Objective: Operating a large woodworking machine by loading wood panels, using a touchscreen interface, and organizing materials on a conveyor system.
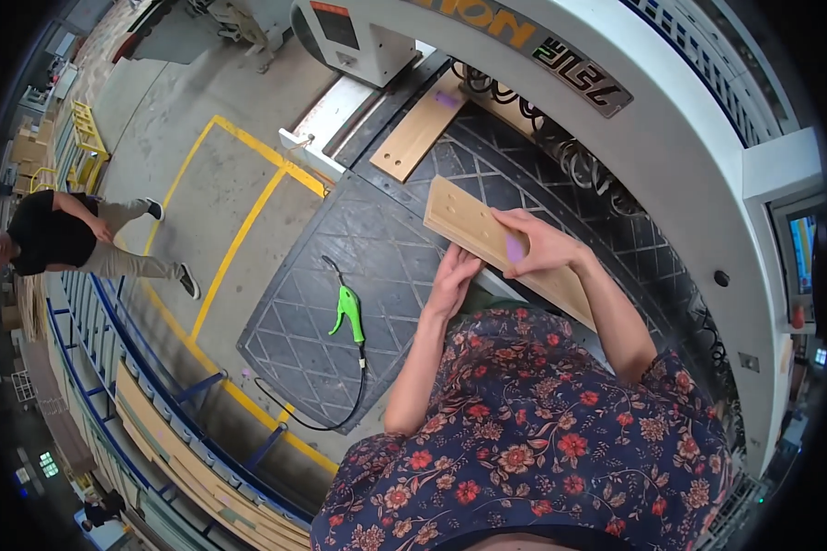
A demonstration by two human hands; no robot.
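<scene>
Wooden stock lies all about: a second board point(420, 129) rests far off on the dark, diamond-ribbed mat point(340, 248), by the white machine point(708, 156). A green air gun point(348, 312) with its black hose point(331, 413) lies on the mat to my left; further left another person point(73, 241) bends over beside the yellow floor lines point(239, 239). My right hand point(538, 246) grips the panel point(473, 230) on top, fingers curled over its edge. My left hand point(452, 280), fingers straight and together, presses against its near underside. The panel is pale, flat, grooved, tilted before my chest.

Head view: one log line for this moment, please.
left hand: under wooden panel edge | right hand: gripping panel top | green air gun: on floor mat
</scene>
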